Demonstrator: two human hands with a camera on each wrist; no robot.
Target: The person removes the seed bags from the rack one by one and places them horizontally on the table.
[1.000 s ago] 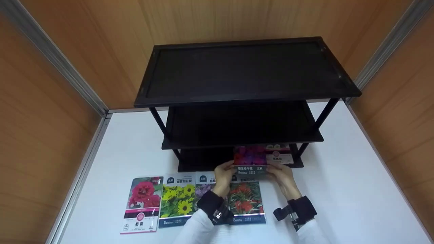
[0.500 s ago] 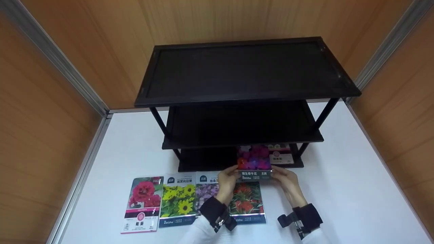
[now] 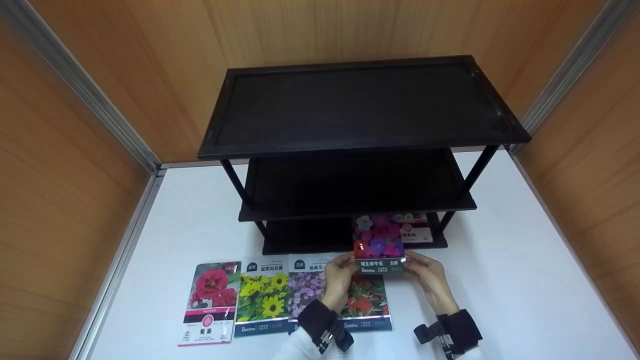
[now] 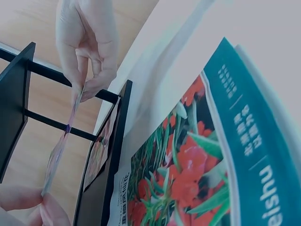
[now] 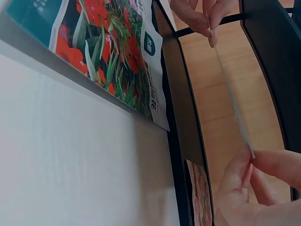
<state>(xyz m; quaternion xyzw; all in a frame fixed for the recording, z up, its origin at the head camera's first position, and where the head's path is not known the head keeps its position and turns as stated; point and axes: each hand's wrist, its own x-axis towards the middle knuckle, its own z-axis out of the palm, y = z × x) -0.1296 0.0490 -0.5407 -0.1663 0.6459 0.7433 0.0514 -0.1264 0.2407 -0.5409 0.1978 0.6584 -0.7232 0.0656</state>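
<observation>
Both hands hold a seed packet (image 3: 378, 242) with pink and purple flowers by its lower side edges. My left hand (image 3: 338, 282) pinches the left edge and my right hand (image 3: 434, 282) the right. The packet's upper part reaches under the middle shelf, over the bottom shelf (image 3: 305, 235) of a black rack. In the left wrist view the packet (image 4: 60, 146) appears nearly edge-on, above the bottom shelf. To its right, another seed packet (image 3: 416, 232) lies on that shelf, partly hidden. Beneath my hands a red-flowered packet (image 3: 365, 300) lies on the table, partly covered.
Left along the white table lie a purple-flowered packet (image 3: 306, 290), a yellow-flowered packet (image 3: 262, 297) and a pink-flowered packet (image 3: 210, 302). The rack's top shelf (image 3: 360, 105) and middle shelf (image 3: 357, 182) overhang the bottom one. Wood panels (image 3: 325, 30) stand behind and at both sides.
Both hands have drawn the held packet toward me and slightly right, so more of its picture shows. The grip stays the same, and the other packets have not moved.
</observation>
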